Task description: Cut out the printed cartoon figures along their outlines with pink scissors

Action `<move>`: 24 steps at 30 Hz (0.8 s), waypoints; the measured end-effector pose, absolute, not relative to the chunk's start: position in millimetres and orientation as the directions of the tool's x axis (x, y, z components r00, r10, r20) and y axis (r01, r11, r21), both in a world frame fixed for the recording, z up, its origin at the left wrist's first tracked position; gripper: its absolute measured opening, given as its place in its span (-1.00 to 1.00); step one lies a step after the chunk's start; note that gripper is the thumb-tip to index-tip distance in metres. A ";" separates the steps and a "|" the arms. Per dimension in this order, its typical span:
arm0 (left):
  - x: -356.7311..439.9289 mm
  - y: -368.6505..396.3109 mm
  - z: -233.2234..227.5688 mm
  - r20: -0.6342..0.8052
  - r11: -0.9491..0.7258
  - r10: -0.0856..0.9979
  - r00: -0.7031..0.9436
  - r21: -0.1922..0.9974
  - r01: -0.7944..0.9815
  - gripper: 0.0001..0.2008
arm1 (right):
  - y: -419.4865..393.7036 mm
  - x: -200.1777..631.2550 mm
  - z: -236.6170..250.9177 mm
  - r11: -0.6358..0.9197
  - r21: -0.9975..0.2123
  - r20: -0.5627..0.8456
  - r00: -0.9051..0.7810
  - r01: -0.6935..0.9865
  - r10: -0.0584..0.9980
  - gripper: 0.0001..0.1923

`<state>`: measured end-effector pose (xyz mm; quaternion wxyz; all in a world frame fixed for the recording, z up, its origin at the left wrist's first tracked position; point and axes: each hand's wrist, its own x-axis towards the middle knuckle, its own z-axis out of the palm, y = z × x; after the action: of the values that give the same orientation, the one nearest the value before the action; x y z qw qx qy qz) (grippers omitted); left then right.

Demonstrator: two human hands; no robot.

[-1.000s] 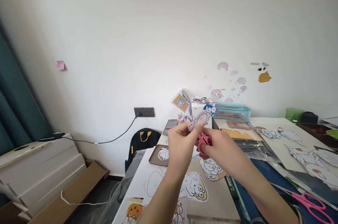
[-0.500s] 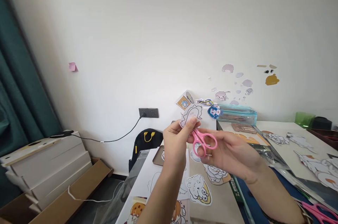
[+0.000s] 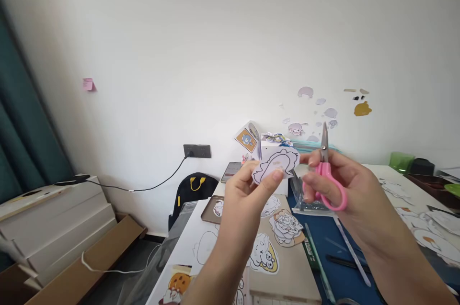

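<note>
Table [image 3: 230, 247] is the biggest thing in view: covered in printed cartoon sheets and finished cutouts. One bear cutout [image 3: 264, 253] lies flat just below my hands.

Containers next. Clear teal-lidded box [image 3: 316, 148] sits at the back against the wall, mostly hidden behind my right hand; contents can't be read. Brown tray [image 3: 208, 215] at the table's left edge holds at least one white cutout. Green cup [image 3: 399, 160] far right, can't tell what's in it.

Left hand [image 3: 247, 190]: thumb and fingers pinched on a paper cutout [image 3: 276, 164], held up in the air above the table, outline side toward me, edge looks trimmed all round.

Right hand [image 3: 341, 185]: fingers through the loops of the pink scissors [image 3: 326, 171], closed round the handle. Blades point straight up, together, clear of the paper and off to its right.

My read: cutting step paused, piece held up for inspection. Next move needs blades brought back to whatever margin remains, paper rotated by the left hand, small bites on the curves.
</note>
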<state>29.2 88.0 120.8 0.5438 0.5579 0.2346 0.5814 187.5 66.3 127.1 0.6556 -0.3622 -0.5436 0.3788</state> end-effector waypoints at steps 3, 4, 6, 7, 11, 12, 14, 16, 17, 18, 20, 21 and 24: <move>28.0 86.1 123.1 0.380 -0.286 0.863 0.334 0.911 -0.298 -0.90 | 62.4 185.8 129.1 0.467 -0.880 0.458 0.112 -0.085 0.882 -0.78; 26.4 86.2 124.2 0.379 -0.310 0.846 0.374 0.922 -0.233 -0.90 | 62.6 186.1 129.4 0.468 -0.880 0.459 0.102 -0.084 0.882 -0.78; 21.9 86.3 127.0 0.390 -0.397 0.819 0.421 0.915 -0.075 -0.91 | 63.5 187.8 130.1 0.460 -0.885 0.455 0.065 -0.079 0.888 -0.77; 19.5 86.2 128.5 0.402 -0.437 0.810 0.428 0.899 -0.016 -0.91 | 63.8 189.0 130.5 0.450 -0.890 0.448 0.042 -0.072 0.893 -0.76; 12.1 84.1 133.7 0.409 -0.434 0.805 0.429 0.900 -0.043 -0.87 | 63.8 195.3 132.0 0.419 -0.906 0.423 -0.073 -0.063 0.903 -0.79; 11.3 83.7 134.5 0.398 -0.404 0.811 0.429 0.911 -0.082 -0.87 | 64.2 197.6 132.1 0.419 -0.905 0.424 -0.094 -0.072 0.901 -0.83; 10.6 83.3 135.9 0.364 -0.315 0.827 0.428 0.931 -0.183 -0.89 | 65.9 203.3 131.6 0.437 -0.894 0.446 -0.105 -0.099 0.889 -0.86; 10.7 83.0 137.3 0.331 -0.211 0.833 0.443 0.931 -0.298 -0.90 | 68.6 208.7 130.1 0.455 -0.884 0.465 -0.092 -0.106 0.881 -0.84; 10.8 82.6 138.0 0.322 -0.170 0.831 0.453 0.923 -0.344 -0.88 | 70.0 210.6 129.1 0.457 -0.884 0.465 -0.099 -0.096 0.880 -0.81; 10.8 82.0 138.8 0.318 -0.143 0.828 0.462 0.916 -0.375 -0.88 | 71.2 211.4 128.0 0.452 -0.889 0.459 -0.123 -0.078 0.880 -0.79; 10.3 79.9 140.0 0.328 -0.138 0.820 0.469 0.909 -0.394 -0.92 | 72.5 209.7 125.9 0.428 -0.904 0.424 -0.197 -0.024 0.884 -0.78; 9.7 78.5 140.4 0.337 -0.151 0.815 0.472 0.909 -0.388 -0.95 | 72.5 207.2 125.1 0.417 -0.909 0.404 -0.237 0.007 0.883 -0.78; 7.2 74.3 140.4 0.373 -0.213 0.802 0.467 0.909 -0.359 -0.88 | 69.7 196.0 124.8 0.418 -0.905 0.372 -0.327 0.081 0.869 -0.74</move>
<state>7.2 74.3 140.4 0.6005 0.6107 0.1813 0.4833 196.0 69.7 124.8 0.4701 -0.3399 -0.6985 0.4189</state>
